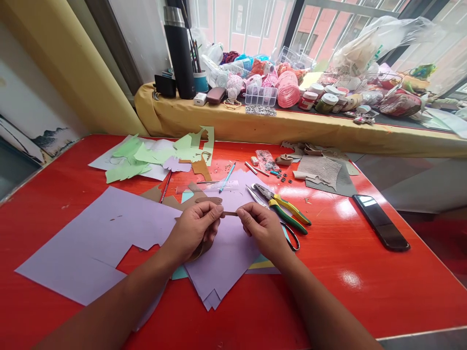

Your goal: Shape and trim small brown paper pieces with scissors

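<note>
Strip: A narrow brown strip (pixel 230 214) was held nearly level at the centre of the frame, above purple sheets (pixel 226 248) on a red bench (pixel 328 291).
Work done: Some cutting appeared finished; the purple sheets had notched edges, and green offcuts (pixel 127 163) lay at upper left.
Work left: The strip seemed to be in mid-handling, with nothing seen fixed to it; black rings (pixel 284 177) lay loose right of upper centre. How much remained could not be told.
Hands: Both were closed in pinches, the left hand (pixel 199 226) at the strip's left end, the right hand (pixel 264 226) at its right, with a short span bare between them.
Left fingers: They were curled under the thumb; a brown curve (pixel 197 252) showed below, its link to the strip unclear.
Forearms: They reached in from lower left and lower right, converging at centre.
Tools: Pliers (pixel 280 204) and scissors (pixel 292 238) lay just beyond and beside the right hand.
</note>
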A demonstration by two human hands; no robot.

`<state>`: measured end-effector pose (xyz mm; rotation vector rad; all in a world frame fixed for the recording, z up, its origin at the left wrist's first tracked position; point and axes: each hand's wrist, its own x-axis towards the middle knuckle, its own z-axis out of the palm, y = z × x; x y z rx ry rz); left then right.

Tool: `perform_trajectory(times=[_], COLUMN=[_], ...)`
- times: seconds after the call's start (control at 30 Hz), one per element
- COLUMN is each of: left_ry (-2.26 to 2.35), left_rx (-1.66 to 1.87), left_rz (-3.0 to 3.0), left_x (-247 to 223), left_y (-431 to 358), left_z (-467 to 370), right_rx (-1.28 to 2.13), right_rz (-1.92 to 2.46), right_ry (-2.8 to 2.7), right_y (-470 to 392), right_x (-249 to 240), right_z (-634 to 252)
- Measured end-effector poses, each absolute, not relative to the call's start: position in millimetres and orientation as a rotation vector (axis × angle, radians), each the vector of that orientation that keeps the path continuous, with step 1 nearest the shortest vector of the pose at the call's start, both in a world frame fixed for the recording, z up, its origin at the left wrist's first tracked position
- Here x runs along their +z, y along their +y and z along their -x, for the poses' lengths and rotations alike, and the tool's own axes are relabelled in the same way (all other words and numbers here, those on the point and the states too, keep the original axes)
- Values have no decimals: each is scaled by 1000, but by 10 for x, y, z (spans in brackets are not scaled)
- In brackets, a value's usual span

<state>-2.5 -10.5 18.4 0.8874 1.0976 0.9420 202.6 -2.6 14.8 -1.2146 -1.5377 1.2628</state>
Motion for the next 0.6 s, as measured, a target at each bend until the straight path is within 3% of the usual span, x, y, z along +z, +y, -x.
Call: perform_trajectory(times=[0.2, 0.6], left_ry=[1126, 1260], left_rx=[928, 941], left_rz=[-898, -1474], left_x=[189, 291], left_y=[-113, -136], left_z=[16, 36], right_rx=[1295, 1223], right_rz=[1211, 1223], right_ry=[-1523, -1637], right_y=[-19, -29], right_x=[136, 167], right_z=[-2028, -2029])
